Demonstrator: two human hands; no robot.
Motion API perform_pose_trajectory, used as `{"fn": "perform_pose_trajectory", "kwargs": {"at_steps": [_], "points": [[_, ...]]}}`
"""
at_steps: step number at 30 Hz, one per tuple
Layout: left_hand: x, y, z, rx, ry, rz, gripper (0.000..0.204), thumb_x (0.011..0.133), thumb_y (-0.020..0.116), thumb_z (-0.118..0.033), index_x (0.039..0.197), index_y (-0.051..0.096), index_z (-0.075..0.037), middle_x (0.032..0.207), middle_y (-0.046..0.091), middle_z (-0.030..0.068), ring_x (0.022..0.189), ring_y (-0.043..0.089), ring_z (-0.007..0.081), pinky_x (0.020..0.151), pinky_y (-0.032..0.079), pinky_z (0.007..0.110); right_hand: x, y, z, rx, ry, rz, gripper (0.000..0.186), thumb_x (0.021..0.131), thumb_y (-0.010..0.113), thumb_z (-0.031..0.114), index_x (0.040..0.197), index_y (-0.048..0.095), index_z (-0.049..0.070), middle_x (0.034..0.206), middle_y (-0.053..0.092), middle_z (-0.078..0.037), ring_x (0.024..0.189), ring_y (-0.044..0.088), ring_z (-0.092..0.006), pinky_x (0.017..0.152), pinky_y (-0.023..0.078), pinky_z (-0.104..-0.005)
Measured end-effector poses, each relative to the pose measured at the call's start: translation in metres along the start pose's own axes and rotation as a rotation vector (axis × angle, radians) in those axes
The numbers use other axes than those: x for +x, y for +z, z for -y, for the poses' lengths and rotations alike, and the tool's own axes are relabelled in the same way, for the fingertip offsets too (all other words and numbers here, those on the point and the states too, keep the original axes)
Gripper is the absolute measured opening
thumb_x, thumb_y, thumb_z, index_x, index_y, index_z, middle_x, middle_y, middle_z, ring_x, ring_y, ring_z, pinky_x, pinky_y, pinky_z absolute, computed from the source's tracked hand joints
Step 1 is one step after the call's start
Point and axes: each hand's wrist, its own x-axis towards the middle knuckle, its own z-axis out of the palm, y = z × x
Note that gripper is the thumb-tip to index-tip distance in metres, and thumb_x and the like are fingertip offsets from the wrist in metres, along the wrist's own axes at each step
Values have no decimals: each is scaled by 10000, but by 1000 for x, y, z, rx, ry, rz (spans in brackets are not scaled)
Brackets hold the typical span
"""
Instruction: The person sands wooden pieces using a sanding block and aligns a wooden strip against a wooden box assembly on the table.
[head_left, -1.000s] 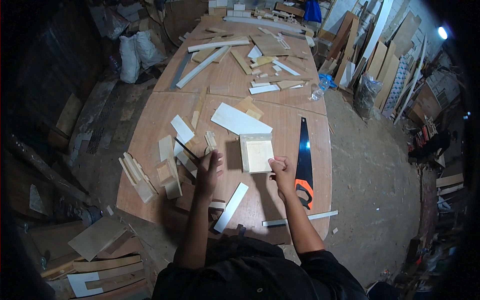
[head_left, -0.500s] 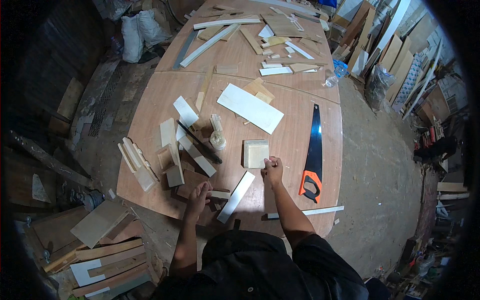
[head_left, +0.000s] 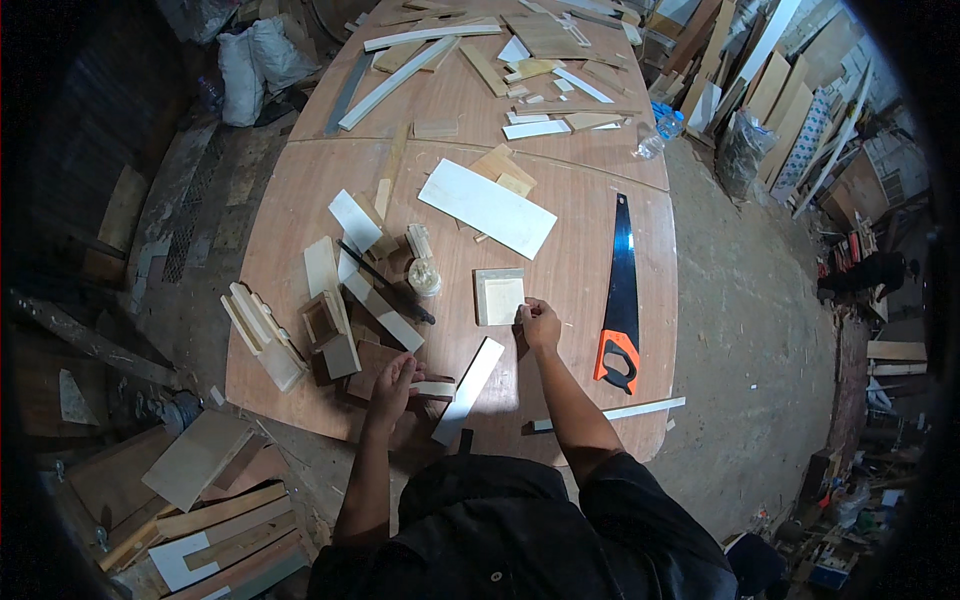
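Observation:
A small, shallow square wooden box point(head_left: 499, 296) lies on the table in front of me, its pale inside facing up. My right hand point(head_left: 541, 325) pinches its near right corner with bent fingers. To the left, my left hand point(head_left: 393, 388) is closed around a short wooden strip point(head_left: 434, 389), whose pale end sticks out to the right. Close by that strip's end, a white board point(head_left: 470, 390) lies slantwise. Beneath the left hand is a brown wooden panel point(head_left: 375, 362), partly covered. Beyond it stands a jar point(head_left: 424, 278) with pale contents.
A handsaw point(head_left: 620, 290) with an orange handle lies at the right. A black rod point(head_left: 385, 280) rests across boards on the left. A wide white board point(head_left: 487, 208) lies beyond the box. Wood offcuts point(head_left: 540, 105) crowd the table's far end. A narrow strip point(head_left: 610, 413) lies along the near edge.
The whole view has shifted slightly, so things sit a little further left. My left hand has turned the wooden strip a little, showing more of its end. My right hand stays at the box's corner.

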Motion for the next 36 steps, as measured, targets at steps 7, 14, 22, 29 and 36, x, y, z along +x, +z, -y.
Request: {"fn": "perform_pose_trajectory", "kwargs": {"at_steps": [7,14,22,29,36], "points": [[4,-4,-4,104,50,72,535,1028,550,-402,1384,499,-7,1158,671,71,1018,642,140,826,517,281,-24,-45,-4,103,-97,95,247,890,618,199,1080,736,94,921,750,-124,834,725,-278,736,553,-385],[11,-4,14,95,145,193,427,1036,534,-279,1308,546,50,1140,678,137,1000,671,193,766,570,290,-104,-149,-114,-824,-489,76,419,854,596,184,1271,622,193,1249,607,-11,1171,530,-325,960,411,-515],[1,8,29,94,114,280,339,1031,538,-222,1271,588,12,1125,688,110,989,685,191,766,556,295,-145,-173,-151,-925,-312,42,336,893,566,211,1212,643,282,1305,585,-17,1220,499,-353,983,389,-546],[-2,16,26,68,149,344,315,1037,530,-196,1267,589,11,1089,693,97,888,682,160,782,551,276,-164,-177,-143,-904,-384,101,378,846,609,194,1215,638,269,1268,596,-34,1220,483,-378,1001,373,-561],[-12,24,22,106,161,339,316,1033,536,-195,1268,589,10,1072,692,94,915,663,145,788,551,273,-167,-185,-153,-896,-599,-21,395,894,589,181,1289,589,185,1208,631,-55,1200,533,-306,1043,348,-574]]}}
